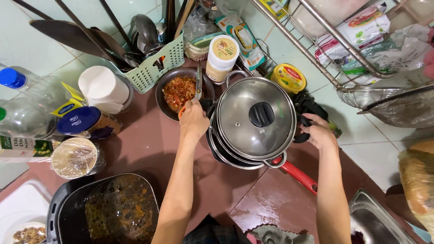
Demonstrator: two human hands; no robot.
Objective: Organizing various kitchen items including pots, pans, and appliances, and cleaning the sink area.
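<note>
A steel pot with a glass lid and black knob sits on top of stacked pans on the dark red counter. My left hand grips the left side of this stack. My right hand holds the black handle on its right side. A red pan handle juts out from under the stack toward me. Just behind my left hand lies a dark bowl of red chopped chilli with scissors resting on it.
Jars and bottles crowd the left. A green utensil basket stands at the back, and a black air-fryer basket with brown residue sits front left. A wire rack hangs at the right, a steel sink at the front right.
</note>
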